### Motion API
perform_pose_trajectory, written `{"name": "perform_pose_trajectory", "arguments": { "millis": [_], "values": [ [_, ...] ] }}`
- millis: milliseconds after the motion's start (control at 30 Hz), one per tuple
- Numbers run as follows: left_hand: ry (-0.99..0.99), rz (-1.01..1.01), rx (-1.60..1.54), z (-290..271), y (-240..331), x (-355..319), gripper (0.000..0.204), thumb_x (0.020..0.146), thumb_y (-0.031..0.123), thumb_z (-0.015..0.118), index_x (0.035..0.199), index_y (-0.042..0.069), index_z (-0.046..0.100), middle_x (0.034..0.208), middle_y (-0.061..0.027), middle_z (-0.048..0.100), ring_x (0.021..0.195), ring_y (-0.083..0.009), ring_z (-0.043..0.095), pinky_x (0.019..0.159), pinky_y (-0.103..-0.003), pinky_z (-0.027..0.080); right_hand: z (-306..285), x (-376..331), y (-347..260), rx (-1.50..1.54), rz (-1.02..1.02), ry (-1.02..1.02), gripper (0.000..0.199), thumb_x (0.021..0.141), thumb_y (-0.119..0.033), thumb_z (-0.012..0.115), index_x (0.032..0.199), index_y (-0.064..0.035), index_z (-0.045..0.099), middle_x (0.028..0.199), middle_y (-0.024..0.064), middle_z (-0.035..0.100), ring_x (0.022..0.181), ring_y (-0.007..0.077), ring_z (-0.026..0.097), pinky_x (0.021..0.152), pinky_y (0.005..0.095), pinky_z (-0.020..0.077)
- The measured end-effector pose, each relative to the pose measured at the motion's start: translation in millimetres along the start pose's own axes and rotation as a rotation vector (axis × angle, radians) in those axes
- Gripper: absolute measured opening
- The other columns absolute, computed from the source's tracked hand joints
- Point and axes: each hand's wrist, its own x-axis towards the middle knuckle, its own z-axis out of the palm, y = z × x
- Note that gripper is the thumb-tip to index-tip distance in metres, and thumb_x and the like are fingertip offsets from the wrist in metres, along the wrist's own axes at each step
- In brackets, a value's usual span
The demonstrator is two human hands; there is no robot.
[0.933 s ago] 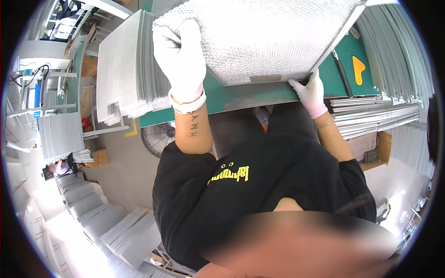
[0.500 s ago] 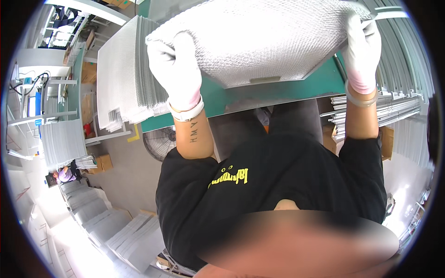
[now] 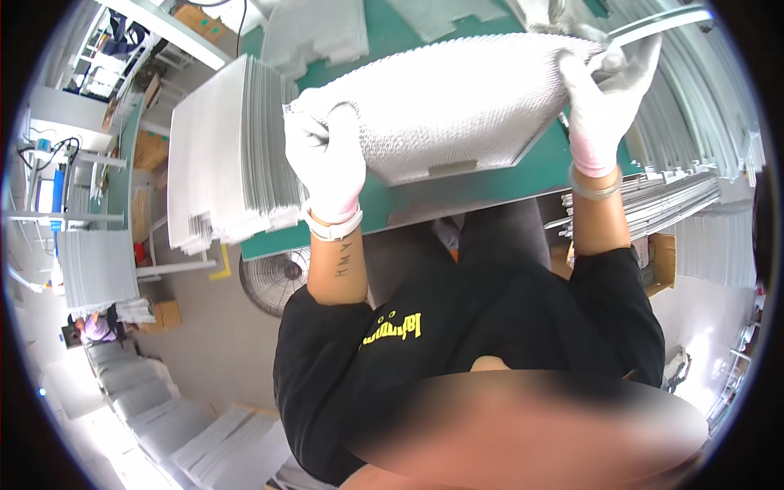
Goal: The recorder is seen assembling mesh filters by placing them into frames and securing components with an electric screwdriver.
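Note:
A silver mesh sheet, its surface finely textured and brightly lit, hangs tilted above the green worktable between my hands. My left hand, in a white glove, is closed on its left corner with the thumb pressed over the near side. At the right corner my gloved right hand pinches the sheet, its outer fingers reaching past the edge. A pale metal strip shows just beyond those fingers; whether they touch it I cannot tell. A small grey rectangular patch sits on the sheet's lower edge.
A thick stack of similar sheets stands left on the green table. Loose sheets lie at its far side. Long metal strips fill a rack at right. A floor fan is below; another person is far left.
Both hands and the mesh sheet have come lower and nearer, uncovering loose sheets on the far table. My right hand has shifted left, and its outer fingers have spread.

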Motion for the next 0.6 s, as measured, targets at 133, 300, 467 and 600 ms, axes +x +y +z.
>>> {"name": "perform_pose_trajectory", "arguments": {
  "millis": [133,300,467,600],
  "values": [
    [-0.041,-0.035,-0.004,-3.5,-4.8,2.0,0.029,0.089,-0.006,0.062,0.079,0.007,0.038,0.085,-0.0049,0.055,0.077,-0.0102,0.049,0.073,-0.025,0.043,-34.5,26.2,0.8,-0.169,0.022,-0.314,0.064,0.084,0.001,0.073,0.141,0.0008,0.045,0.113,0.0115,0.068,0.099,0.0135,0.064,0.088,0.0275,0.0519],
    [-0.089,-0.024,0.012,-11.9,5.1,2.8,0.031,0.088,-0.007,0.064,0.077,0.007,0.038,0.084,-0.0047,0.057,0.078,-0.0096,0.052,0.07,-0.024,0.043,-51.6,77.1,-43.4,-0.223,0.097,-0.959,0.04,0.089,-0.002,0.07,0.128,0.0018,0.063,0.109,0.0099,0.073,0.096,0.0146,0.068,0.09,0.0265,0.0528],
    [-0.331,-0.13,-0.063,-18.6,43.4,32.4,0.014,0.083,-0.007,0.069,0.095,-0.002,0.065,0.092,-0.0071,0.066,0.082,-0.01,0.061,0.069,-0.023,0.047,-27.7,101.9,-69.7,-0.59,-0.037,-1.22,0.046,0.087,-0.014,0.07,0.132,-0.0081,0.062,0.1,0.0148,0.071,0.091,0.0254,0.069,0.086,0.0328,0.0539],
    [-0.243,-0.126,-0.141,-10.1,35.1,36.3,0.017,0.083,-0.008,0.068,0.1,-0.004,0.067,0.098,-0.0063,0.067,0.084,-0.0112,0.063,0.075,-0.023,0.05,-10.5,105.2,-58.5,-0.459,-0.435,-1.256,0.043,0.087,-0.017,0.069,0.128,-0.0086,0.062,0.091,0.0148,0.068,0.086,0.0272,0.068,0.082,0.0339,0.0532]
  ]
}}
